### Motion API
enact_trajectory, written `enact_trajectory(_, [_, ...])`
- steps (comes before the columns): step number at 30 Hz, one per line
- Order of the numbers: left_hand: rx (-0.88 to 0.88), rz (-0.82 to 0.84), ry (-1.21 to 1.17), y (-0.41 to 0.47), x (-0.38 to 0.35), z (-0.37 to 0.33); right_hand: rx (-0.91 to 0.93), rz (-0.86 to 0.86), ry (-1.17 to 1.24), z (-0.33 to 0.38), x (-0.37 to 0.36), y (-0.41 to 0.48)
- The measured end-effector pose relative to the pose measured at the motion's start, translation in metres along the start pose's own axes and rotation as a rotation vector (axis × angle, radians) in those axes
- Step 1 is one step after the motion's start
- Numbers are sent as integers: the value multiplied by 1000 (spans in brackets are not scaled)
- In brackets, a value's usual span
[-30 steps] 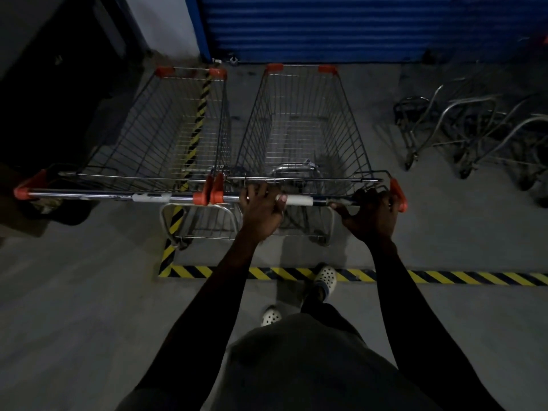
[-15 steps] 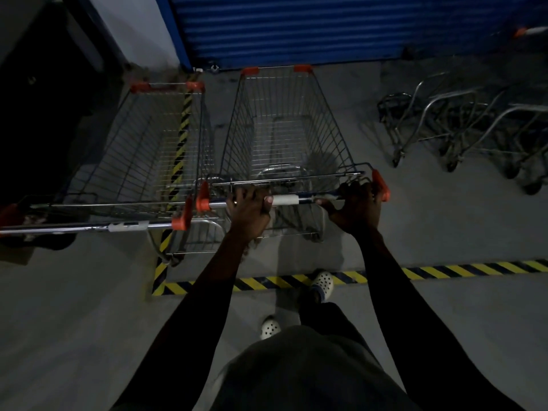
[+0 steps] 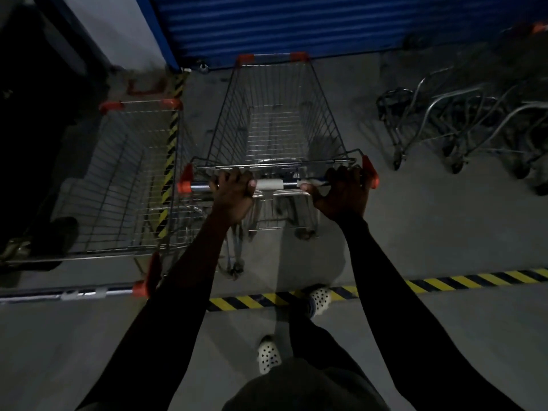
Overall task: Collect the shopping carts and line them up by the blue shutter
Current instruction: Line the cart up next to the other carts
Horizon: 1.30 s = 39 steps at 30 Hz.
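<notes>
The left hand point(image 3: 232, 189) and right hand point(image 3: 344, 188) are gripping the handle point(image 3: 268, 184) of the silver wire shopping cart point(image 3: 278, 114), squaring it to the blue ribbed shutter point(image 3: 296, 22)

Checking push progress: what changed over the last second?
The held cart rolled forward toward the blue shutter. It is now well ahead of the neighbouring cart, whose handle it was level with before. Unchanged: left hand and right hand grip its handle; the neighbouring cart looks parked where it was.
</notes>
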<state>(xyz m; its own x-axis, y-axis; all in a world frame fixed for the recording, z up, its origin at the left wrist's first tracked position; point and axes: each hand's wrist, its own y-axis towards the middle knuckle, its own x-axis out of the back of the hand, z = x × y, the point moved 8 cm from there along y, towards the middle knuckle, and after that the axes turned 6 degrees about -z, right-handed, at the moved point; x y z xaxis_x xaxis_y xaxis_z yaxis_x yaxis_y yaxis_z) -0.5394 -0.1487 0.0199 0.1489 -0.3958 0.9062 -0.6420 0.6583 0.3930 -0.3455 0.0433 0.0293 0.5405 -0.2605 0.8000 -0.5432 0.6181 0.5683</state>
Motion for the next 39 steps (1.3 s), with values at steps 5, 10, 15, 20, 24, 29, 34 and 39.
enact_trajectory(5, [52, 116, -36, 55, -34, -15, 35, 66, -33, -27, -34, 55])
enact_trajectory(10, [69, 200, 0, 85, -64, -28, 76, 183, -98, -48, -69, 94])
enact_trajectory(15, [31, 174, -11, 123, -81, -40, 54, 296, -107, -66, -97, 131])
enact_trajectory(20, [50, 201, -35, 165, -101, -28, 26, 351, -97, -64, -127, 163])
enact_trajectory(24, [84, 205, -22, 191, -109, -12, -3, 436, -69, -52, -138, 187])
enact_trajectory(29, [89, 236, -35, 200, -109, 8, 4, 408, 10, -31, -132, 191])
enact_trajectory(34, [45, 180, 10, 178, -99, 3, -73, 575, 90, -38, -136, 171])
enact_trajectory(39, [24, 147, 32, 140, -84, -12, -11, 347, -1, -42, -106, 133])
